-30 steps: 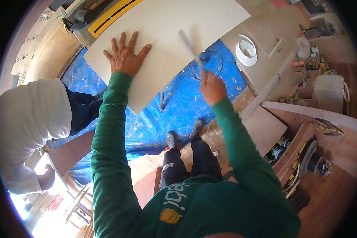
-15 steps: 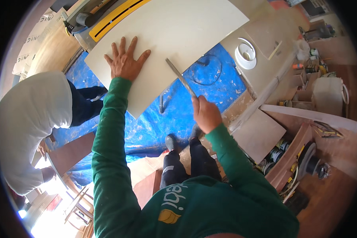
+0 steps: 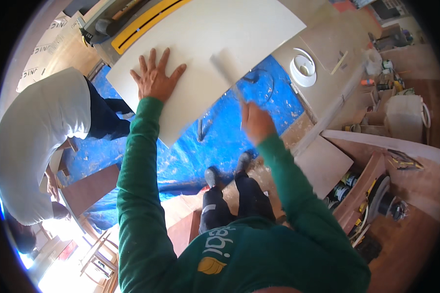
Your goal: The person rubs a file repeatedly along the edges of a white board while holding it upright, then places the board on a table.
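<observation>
A large white panel (image 3: pixel 220 29) lies in front of me. My left hand (image 3: pixel 156 80) rests flat on it with the fingers spread. Wrapped in my right hand (image 3: pixel 257 122) is one end of a long flat file (image 3: pixel 225 70), blurred by motion. The file reaches from my hand across the panel's near edge, its far end over the white surface. Blur hides whether it touches the edge.
Blue sheeting (image 3: pixel 181 168) covers the floor below the panel. A white roll of strip (image 3: pixel 303 71) sits to the right. On the left a person in a white top (image 3: pixel 44 132) bends over. A yellow slotted bar (image 3: pixel 142 29) lies beyond the panel; cans (image 3: pixel 344 185) stand low right.
My right hand and the file have moved slightly away from me and to the right along the panel's edge. My left hand stays on the panel. The other person bends further.
</observation>
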The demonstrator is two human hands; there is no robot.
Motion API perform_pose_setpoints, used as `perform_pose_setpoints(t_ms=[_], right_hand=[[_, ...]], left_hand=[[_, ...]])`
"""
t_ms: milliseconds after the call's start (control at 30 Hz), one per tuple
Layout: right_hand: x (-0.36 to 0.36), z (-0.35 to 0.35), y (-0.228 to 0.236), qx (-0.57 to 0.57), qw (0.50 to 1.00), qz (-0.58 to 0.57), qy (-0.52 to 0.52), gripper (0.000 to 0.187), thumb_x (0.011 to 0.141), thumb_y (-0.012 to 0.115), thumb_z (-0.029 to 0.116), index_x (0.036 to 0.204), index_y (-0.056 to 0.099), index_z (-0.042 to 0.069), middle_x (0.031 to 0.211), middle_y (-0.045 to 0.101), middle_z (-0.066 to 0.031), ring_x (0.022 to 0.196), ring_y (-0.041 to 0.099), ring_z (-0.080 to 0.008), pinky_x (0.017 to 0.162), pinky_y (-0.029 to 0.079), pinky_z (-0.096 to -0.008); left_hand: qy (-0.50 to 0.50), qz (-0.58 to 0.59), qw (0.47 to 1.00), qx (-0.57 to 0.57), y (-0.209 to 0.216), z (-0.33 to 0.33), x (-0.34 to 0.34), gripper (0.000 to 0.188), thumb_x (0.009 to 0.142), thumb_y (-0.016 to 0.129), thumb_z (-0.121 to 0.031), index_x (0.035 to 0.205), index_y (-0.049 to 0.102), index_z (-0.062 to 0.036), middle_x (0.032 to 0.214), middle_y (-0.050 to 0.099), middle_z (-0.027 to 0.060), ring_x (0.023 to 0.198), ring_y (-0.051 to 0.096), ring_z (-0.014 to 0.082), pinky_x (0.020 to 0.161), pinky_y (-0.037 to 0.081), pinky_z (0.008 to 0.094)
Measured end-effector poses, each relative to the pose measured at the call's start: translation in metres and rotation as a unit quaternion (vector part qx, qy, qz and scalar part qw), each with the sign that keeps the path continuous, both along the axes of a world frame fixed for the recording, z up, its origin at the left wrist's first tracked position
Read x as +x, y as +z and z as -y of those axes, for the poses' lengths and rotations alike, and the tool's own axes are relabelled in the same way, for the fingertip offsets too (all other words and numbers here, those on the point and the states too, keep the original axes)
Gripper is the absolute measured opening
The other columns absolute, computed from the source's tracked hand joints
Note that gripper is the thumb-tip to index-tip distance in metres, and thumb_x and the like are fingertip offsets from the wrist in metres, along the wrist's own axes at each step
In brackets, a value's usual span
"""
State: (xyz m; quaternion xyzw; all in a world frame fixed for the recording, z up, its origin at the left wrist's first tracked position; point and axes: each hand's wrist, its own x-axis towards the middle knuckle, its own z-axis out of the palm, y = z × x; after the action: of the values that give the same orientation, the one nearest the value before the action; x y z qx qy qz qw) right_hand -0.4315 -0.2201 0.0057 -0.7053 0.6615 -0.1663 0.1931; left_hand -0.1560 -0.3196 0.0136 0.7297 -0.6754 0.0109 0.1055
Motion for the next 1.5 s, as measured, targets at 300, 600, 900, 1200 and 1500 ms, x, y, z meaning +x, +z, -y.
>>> perform_pose_setpoints(t_ms=[300,600,900,1200,1500], right_hand=[[0.01,-0.002,0.004,0.039,0.999,-0.011,0.025,0.039,0.101,0.043,0.034,0.084,0.056,0.002,0.068,0.062,-0.0256,0.067,0.062,-0.0458,0.059,0.049,-0.0551],[0.009,-0.018,0.009,0.072,0.997,-0.013,0.033,0.039,0.101,0.043,0.035,0.083,0.057,0.003,0.068,0.063,-0.0251,0.067,0.062,-0.0455,0.06,0.05,-0.0549],[0.032,-0.06,0.002,0.088,0.994,0.029,0.057,0.034,0.101,0.042,0.035,0.088,0.052,0.006,0.06,0.058,-0.0208,0.059,0.059,-0.0438,0.053,0.047,-0.0543],[-0.081,0.047,-0.035,-0.081,0.986,0.114,-0.086,0.036,0.1,0.044,0.033,0.094,0.06,0.002,0.068,0.06,-0.0228,0.061,0.058,-0.0429,0.056,0.05,-0.0483],[-0.161,-0.089,-0.051,0.143,0.721,0.525,-0.43,0.044,0.099,0.041,0.053,0.078,0.045,0.014,0.052,0.039,0.0012,0.037,0.033,-0.0112,0.034,0.03,-0.0286]], left_hand=[[0.004,-0.001,1.0,0.013,0.009,-0.001,0.002,0.073,0.087,0.049,-0.068,0.147,0.039,-0.0273,0.157,0.026,0.0117,0.146,0.015,0.0394,0.112,0.008,0.0666],[0.011,0.003,1.0,0.015,0.008,-0.005,0.003,0.073,0.087,0.049,-0.067,0.147,0.039,-0.0266,0.157,0.025,0.0115,0.146,0.015,0.0387,0.113,0.006,0.066],[0.006,-0.048,0.999,-0.018,0.003,-0.006,0.002,0.073,0.09,0.052,-0.06,0.148,0.038,-0.0177,0.153,0.033,0.0136,0.145,0.02,0.0351,0.115,0.009,0.0611],[-0.098,0.024,0.995,-0.013,0.001,-0.093,-0.017,0.082,0.088,0.063,-0.047,0.149,0.029,-0.0043,0.155,0.027,0.018,0.144,0.021,0.0391,0.115,0.016,0.0571],[0.024,-0.005,1.0,-0.011,-0.01,-0.123,-0.122,0.094,0.078,0.075,-0.031,0.149,0.023,0.0009,0.154,0.02,0.0274,0.145,0.016,0.0425,0.117,0.014,0.0525]])
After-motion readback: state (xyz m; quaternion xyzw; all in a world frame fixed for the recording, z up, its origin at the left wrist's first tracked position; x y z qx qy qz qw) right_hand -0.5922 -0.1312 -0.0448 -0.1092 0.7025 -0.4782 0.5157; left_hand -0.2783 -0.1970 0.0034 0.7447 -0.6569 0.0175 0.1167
